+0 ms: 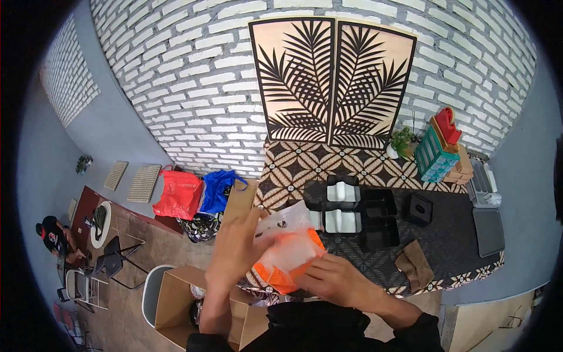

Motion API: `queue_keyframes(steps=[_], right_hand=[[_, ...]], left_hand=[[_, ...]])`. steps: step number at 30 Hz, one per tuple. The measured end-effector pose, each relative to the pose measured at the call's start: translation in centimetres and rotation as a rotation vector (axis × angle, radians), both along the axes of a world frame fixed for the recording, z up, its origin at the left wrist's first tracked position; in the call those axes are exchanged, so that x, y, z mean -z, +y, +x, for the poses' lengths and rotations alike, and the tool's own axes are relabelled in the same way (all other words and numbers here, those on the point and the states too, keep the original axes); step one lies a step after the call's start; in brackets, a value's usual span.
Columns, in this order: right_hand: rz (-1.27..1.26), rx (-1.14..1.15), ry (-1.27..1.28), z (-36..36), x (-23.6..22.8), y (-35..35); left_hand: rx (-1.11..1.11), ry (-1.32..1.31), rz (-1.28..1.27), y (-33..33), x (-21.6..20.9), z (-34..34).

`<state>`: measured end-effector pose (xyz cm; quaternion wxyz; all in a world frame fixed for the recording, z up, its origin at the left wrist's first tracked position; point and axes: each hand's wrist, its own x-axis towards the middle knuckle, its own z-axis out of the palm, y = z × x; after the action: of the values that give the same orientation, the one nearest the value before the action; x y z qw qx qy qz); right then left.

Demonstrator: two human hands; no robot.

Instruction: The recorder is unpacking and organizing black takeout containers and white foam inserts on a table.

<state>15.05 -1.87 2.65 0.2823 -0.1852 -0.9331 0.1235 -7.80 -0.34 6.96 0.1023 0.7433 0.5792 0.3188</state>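
Note:
In front of my body I hold a translucent whitish plastic bag (287, 223) against a bright orange plastic bag (282, 283). My left hand (234, 249) is closed on the translucent bag's left side, with part of the fingers behind the film. At the lower right edge, my right hand (331, 277) pinches the orange bag where the two plastics overlap. Just beyond the bags, black containers (380, 202) stand on the table, and white trays (343, 222) sit in some of them. Whatever is inside the bags is hard to make out.
Below my left forearm stands an open cardboard box (176, 305). Red (177, 193) and blue (217, 190) bags lie to the left. A brown cloth (414, 264), black tissue box (417, 209), dark tray (488, 232) and teal drawers (435, 155) occupy the table's right. A person (58, 237) sits far left.

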Motion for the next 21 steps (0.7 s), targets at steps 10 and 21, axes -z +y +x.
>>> queue_keyframes(steps=[10, 21], right_hand=[[-0.450, 0.135, -0.209, -3.6, -2.7, -0.6], [-0.408, 0.147, 0.095, -6.3, 0.7, -1.4]], left_hand=[[-0.063, -0.391, -0.341, -3.3, -0.4, -0.7], [-0.130, -0.840, -0.132, -3.4, 4.7, -0.4]])
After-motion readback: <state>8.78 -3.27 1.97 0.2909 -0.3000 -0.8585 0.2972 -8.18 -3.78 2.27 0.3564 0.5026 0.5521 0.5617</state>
